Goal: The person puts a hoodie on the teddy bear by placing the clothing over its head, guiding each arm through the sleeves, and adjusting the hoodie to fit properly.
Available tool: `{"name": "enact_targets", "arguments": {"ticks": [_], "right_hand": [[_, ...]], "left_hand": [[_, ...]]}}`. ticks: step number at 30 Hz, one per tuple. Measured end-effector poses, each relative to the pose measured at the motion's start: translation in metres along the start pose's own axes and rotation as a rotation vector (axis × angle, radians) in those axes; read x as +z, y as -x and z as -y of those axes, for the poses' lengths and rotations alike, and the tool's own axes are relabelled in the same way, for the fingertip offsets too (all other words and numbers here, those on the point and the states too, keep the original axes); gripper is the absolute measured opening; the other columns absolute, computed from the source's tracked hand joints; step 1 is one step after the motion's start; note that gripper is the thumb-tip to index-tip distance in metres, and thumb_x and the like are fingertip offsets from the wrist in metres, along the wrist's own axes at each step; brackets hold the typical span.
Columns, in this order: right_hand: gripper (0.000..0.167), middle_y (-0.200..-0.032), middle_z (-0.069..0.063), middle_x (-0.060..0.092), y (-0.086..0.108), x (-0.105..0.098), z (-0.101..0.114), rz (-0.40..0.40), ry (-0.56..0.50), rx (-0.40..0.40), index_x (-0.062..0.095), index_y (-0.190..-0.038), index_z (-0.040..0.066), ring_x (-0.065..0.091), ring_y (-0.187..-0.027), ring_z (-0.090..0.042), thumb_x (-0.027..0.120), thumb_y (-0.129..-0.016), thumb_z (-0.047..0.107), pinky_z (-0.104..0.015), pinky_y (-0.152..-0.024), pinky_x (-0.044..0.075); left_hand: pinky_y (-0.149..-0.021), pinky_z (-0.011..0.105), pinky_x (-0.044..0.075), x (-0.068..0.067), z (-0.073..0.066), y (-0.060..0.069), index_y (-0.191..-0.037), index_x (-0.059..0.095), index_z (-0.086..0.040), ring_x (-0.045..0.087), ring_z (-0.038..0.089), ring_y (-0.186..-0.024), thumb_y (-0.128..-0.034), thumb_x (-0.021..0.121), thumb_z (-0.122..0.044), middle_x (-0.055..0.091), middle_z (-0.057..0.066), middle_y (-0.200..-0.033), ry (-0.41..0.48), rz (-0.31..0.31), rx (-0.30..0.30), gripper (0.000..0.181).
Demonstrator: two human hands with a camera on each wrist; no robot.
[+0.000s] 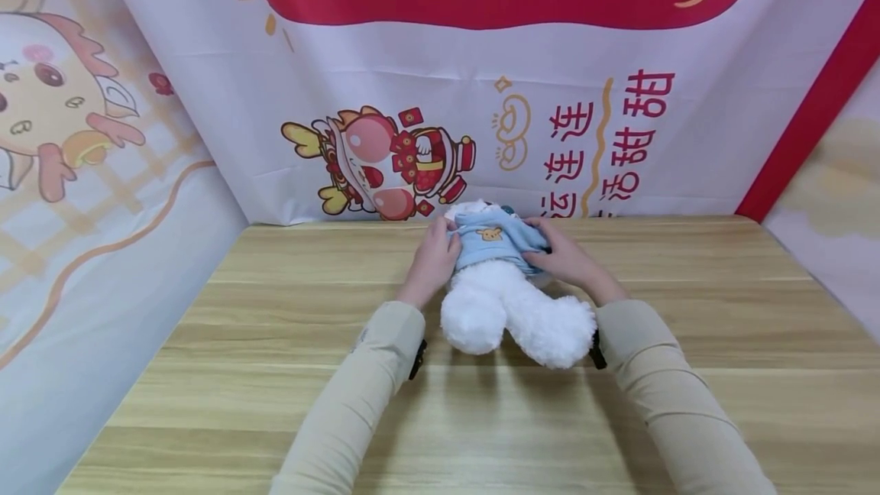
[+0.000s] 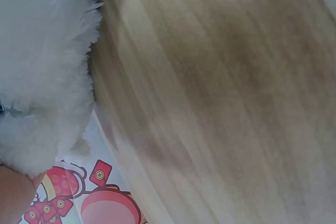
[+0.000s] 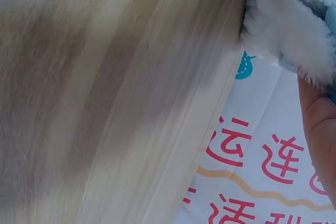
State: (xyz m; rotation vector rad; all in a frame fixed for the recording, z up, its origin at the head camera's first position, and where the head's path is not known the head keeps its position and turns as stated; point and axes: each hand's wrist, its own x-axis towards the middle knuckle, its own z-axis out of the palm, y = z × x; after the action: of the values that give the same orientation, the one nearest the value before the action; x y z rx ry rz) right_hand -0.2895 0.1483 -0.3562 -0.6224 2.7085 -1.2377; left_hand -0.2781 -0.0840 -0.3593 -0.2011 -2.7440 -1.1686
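Note:
A white fluffy plush toy point(image 1: 474, 312) in a light blue shirt point(image 1: 491, 239) with a small brown animal print lies near the table's back edge, its two legs toward the camera. On its left side, the left hand point(image 1: 435, 258) grips the shirt. The right hand point(image 1: 567, 257) grips the shirt on the other side, fingers and thumb on the cloth. White fur point(image 2: 47, 66) fills the left of the left wrist view, with part of a finger point(image 2: 16, 192) below. In the right wrist view a finger point(image 3: 318, 124) touches the fur point(image 3: 283, 30). The toy's head is mostly hidden.
The wooden table point(image 1: 275, 373) has wood-grain stripes. Behind it hangs a white and red printed cloth point(image 1: 241, 98) with a cartoon figure and red characters. Another printed cloth point(image 1: 124, 250) hangs at the left.

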Motion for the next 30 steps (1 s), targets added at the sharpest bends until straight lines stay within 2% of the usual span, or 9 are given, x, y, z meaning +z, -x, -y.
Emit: {"name": "enact_targets", "arguments": {"ticks": [5, 10, 14, 18, 23, 26, 30], "right_hand": [[0.058, -0.15, -0.024, 0.033, 0.004, -0.005, 0.002, -0.008, 0.026, 0.017, 0.031, -0.145, 0.007, 0.031, -0.139, -0.043, 0.057, -0.093, 0.016, -0.057, -0.114, 0.025], [0.058, -0.15, -0.024, 0.033, 0.011, -0.013, 0.002, -0.012, 0.041, 0.042, 0.033, -0.145, 0.009, 0.031, -0.139, -0.043, 0.057, -0.093, 0.017, -0.058, -0.113, 0.026], [0.058, -0.151, -0.024, 0.031, 0.017, -0.021, 0.002, -0.003, 0.028, 0.064, 0.033, -0.146, 0.009, 0.03, -0.139, -0.043, 0.057, -0.093, 0.016, -0.059, -0.113, 0.026], [0.058, -0.151, -0.024, 0.032, 0.024, -0.03, 0.005, 0.017, 0.03, 0.055, 0.034, -0.146, 0.01, 0.031, -0.139, -0.043, 0.057, -0.093, 0.017, -0.06, -0.111, 0.028], [0.062, -0.149, -0.025, 0.034, 0.033, -0.04, 0.011, 0.075, 0.027, 0.027, 0.034, -0.147, 0.009, 0.034, -0.136, -0.043, 0.061, -0.091, 0.019, -0.06, -0.108, 0.032], [0.068, -0.151, -0.025, 0.031, 0.035, -0.045, 0.012, 0.13, 0.021, 0.007, 0.03, -0.148, 0.01, 0.032, -0.138, -0.043, 0.064, -0.09, 0.019, -0.06, -0.109, 0.031], [0.072, -0.152, -0.025, 0.029, 0.036, -0.048, 0.013, 0.163, 0.06, -0.028, 0.029, -0.149, 0.007, 0.03, -0.139, -0.044, 0.066, -0.087, 0.018, -0.06, -0.111, 0.029]], "left_hand": [[-0.101, 0.044, 0.043, 0.003, -0.002, 0.001, -0.117, 0.046, -0.003, 0.053, 0.033, -0.114, -0.1006, 0.042, -0.016, 0.052, 0.019, -0.123, 0.036, -0.003, 0.0, 0.021], [-0.104, 0.044, 0.041, 0.009, -0.002, 0.002, -0.117, 0.046, -0.002, 0.052, 0.033, -0.118, -0.1002, 0.042, -0.014, 0.053, 0.021, -0.123, 0.072, 0.011, 0.031, 0.021], [-0.105, 0.044, 0.041, 0.014, -0.002, 0.003, -0.117, 0.045, -0.002, 0.052, 0.032, -0.118, -0.1004, 0.041, -0.014, 0.054, 0.021, -0.123, 0.091, 0.043, 0.061, 0.021], [-0.104, 0.045, 0.042, 0.018, -0.001, 0.003, -0.117, 0.045, -0.004, 0.054, 0.032, -0.118, -0.1005, 0.042, -0.016, 0.055, 0.021, -0.124, 0.095, 0.102, 0.074, 0.021], [-0.105, 0.044, 0.041, 0.016, -0.003, 0.004, -0.117, 0.046, -0.007, 0.053, 0.032, -0.12, -0.1005, 0.042, -0.018, 0.055, 0.019, -0.129, 0.093, 0.159, 0.054, 0.02], [-0.104, 0.044, 0.042, 0.013, -0.005, 0.003, -0.116, 0.049, -0.008, 0.053, 0.03, -0.119, -0.0998, 0.045, -0.018, 0.055, 0.016, -0.127, 0.055, 0.15, 0.046, 0.02], [-0.1, 0.041, 0.045, 0.01, -0.008, 0.002, -0.11, 0.057, -0.008, 0.054, 0.027, -0.114, -0.0958, 0.054, -0.017, 0.054, 0.013, -0.121, -0.018, 0.076, 0.083, 0.017]]}}
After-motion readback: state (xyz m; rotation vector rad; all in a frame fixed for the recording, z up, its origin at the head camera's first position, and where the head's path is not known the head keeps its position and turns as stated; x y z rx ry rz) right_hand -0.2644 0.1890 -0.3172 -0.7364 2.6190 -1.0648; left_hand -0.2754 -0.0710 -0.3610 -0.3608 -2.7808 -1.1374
